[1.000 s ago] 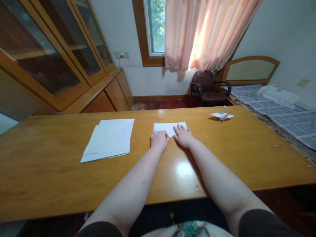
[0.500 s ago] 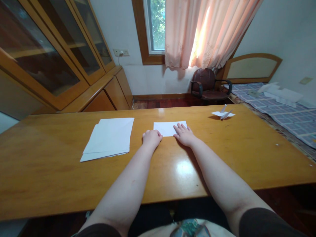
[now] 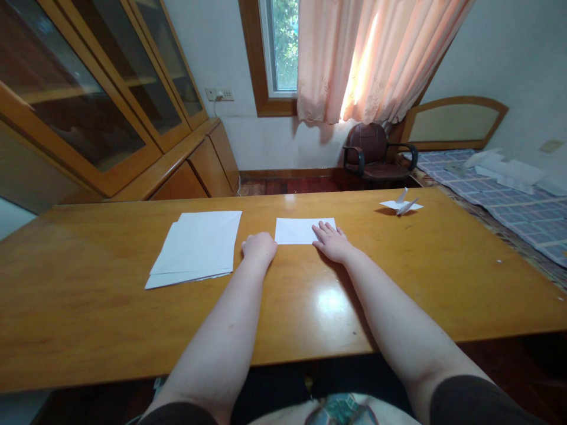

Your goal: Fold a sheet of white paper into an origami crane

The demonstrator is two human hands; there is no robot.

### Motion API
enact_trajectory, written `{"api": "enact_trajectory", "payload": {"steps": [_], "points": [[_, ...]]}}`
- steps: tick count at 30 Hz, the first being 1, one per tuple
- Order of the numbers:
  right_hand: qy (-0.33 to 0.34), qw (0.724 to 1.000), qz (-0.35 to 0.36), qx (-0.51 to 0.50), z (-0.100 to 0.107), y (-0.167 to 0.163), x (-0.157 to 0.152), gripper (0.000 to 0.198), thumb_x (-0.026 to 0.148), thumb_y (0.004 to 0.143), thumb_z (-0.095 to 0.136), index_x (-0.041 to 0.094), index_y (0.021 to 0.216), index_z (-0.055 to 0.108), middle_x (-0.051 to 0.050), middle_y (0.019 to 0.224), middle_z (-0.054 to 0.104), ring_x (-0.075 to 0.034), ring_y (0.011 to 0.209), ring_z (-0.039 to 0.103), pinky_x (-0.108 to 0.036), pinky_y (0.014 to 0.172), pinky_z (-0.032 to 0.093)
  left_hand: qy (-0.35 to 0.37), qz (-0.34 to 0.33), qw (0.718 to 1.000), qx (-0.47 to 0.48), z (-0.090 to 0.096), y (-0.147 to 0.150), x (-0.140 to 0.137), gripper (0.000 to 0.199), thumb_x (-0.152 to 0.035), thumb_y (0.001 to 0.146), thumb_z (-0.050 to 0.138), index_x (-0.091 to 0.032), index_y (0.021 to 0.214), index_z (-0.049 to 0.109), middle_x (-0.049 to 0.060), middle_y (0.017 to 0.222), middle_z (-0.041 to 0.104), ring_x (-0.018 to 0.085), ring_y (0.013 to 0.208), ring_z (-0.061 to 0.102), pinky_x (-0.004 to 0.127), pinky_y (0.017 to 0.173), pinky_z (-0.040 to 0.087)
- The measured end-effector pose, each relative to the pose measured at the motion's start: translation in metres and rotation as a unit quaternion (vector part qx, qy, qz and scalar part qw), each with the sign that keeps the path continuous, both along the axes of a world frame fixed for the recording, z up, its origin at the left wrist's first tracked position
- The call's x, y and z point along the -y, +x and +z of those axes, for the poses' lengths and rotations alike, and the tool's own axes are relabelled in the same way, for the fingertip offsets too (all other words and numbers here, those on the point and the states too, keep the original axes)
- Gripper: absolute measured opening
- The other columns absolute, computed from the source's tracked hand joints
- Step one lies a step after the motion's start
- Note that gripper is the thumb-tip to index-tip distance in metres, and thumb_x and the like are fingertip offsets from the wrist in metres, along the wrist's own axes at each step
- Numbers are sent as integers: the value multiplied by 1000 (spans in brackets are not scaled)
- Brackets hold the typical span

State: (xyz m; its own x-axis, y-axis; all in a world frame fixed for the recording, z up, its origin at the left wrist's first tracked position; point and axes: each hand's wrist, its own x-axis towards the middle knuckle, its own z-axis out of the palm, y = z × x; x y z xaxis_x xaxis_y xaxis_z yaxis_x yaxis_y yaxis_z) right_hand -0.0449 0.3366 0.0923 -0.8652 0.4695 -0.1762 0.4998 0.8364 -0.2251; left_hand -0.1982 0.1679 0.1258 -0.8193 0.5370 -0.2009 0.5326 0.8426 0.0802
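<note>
A folded white sheet of paper [image 3: 294,231] lies flat on the wooden table, its long side running left to right. My right hand [image 3: 332,241] is spread over the paper's right end, fingers apart and pressing down. Curled into a fist, my left hand [image 3: 260,245] rests at the paper's lower left corner, with nothing visible in it. To the left of that hand is a stack of white paper sheets [image 3: 197,242], slightly fanned. A folded paper crane [image 3: 402,205] stands near the table's far right edge.
The wooden table [image 3: 88,307] spans the view. Behind it are a brown armchair [image 3: 371,150], a pink curtain [image 3: 328,65] and a glass-door cabinet [image 3: 153,133]. A bed [image 3: 500,189] with a checked cover adjoins on the right.
My left hand has slid leftward along the paper's near edge to its left corner. My right hand has stayed flat on the right end.
</note>
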Motion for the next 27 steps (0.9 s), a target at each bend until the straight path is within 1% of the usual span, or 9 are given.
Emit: {"api": "enact_trajectory", "payload": {"steps": [2, 4, 8, 10, 13, 18, 21, 24, 27], "points": [[0, 1000, 1, -3, 0, 0, 0, 61, 49, 92, 33, 26, 147, 22, -6, 155, 12, -25, 142, 11, -49, 112, 10, 1, 18, 999, -34, -2, 0, 1, 30, -29, 79, 48, -16, 97, 69, 17, 103, 67, 33, 103, 57, 43, 82, 45], [-1, 1000, 1, -3, 0, 0, 1, 61, 49, 92, 33, 26, 147, 22, -6, 155, 12, -25, 142, 11, -49, 112, 10, 28, 20, 997, -71, -6, 2, 1, 32, -31, 83, 46, -14, 101, 66, 18, 105, 65, 33, 104, 56, 43, 83, 44], [-3, 1000, -1, -4, 1, 0, 1, 61, 49, 92, 33, 25, 147, 22, -6, 155, 12, -25, 142, 10, -50, 112, 10, 94, -27, 991, -88, -13, 7, -3, 37, -39, 87, 40, -20, 108, 63, 14, 112, 61, 32, 106, 53, 44, 85, 44], [-3, 1000, -1, -5, 2, 0, 2, 61, 49, 92, 33, 25, 146, 22, -6, 155, 13, -25, 142, 11, -50, 112, 10, 106, -32, 990, -85, -16, 6, -4, 36, -36, 88, 38, -21, 107, 63, 13, 112, 61, 31, 105, 53, 43, 84, 44], [-2, 1000, -1, -7, 2, 0, 2, 60, 49, 92, 33, 25, 146, 23, -6, 155, 13, -25, 142, 11, -50, 112, 10, 118, -19, 990, -73, -19, -1, -3, 35, -29, 88, 34, -24, 106, 65, 11, 111, 62, 29, 102, 55, 42, 83, 44], [-1, 1000, 1, -21, -1, 1, 1, 59, 46, 91, 36, 25, 145, 25, -7, 155, 15, -27, 141, 14, -52, 111, 12, 134, 1, 989, -62, -24, -13, -1, 33, -28, 86, 38, -25, 103, 66, 9, 106, 66, 28, 98, 59, 41, 81, 46], [-1, 999, 4, -36, -2, 1, -1, 54, 40, 92, 37, 25, 144, 29, -7, 154, 19, -28, 140, 16, -53, 110, 13, 148, -28, 987, -51, -26, -15, -2, 33, -28, 87, 38, -26, 103, 67, 8, 107, 66, 26, 100, 58, 39, 84, 46], [-2, 999, -1, -49, -3, 1, -4, 51, 34, 92, 39, 26, 142, 33, -8, 153, 22, -28, 140, 18, -53, 110, 14, 156, -63, 985, -41, -28, -14, -4, 31, -37, 84, 47, -26, 107, 65, 7, 111, 64, 27, 103, 56, 39, 89, 44], [2, 998, -4, -67, -2, 1, -6, 49, 33, 91, 43, 29, 140, 38, -8, 151, 27, -29, 138, 21, -55, 109, 17, 160, -67, 983, -54, -28, -11, -5, 47, -43, 79, 55, -24, 121, 57, 9, 123, 58, 30, 111, 52, 43, 93, 42]]}}
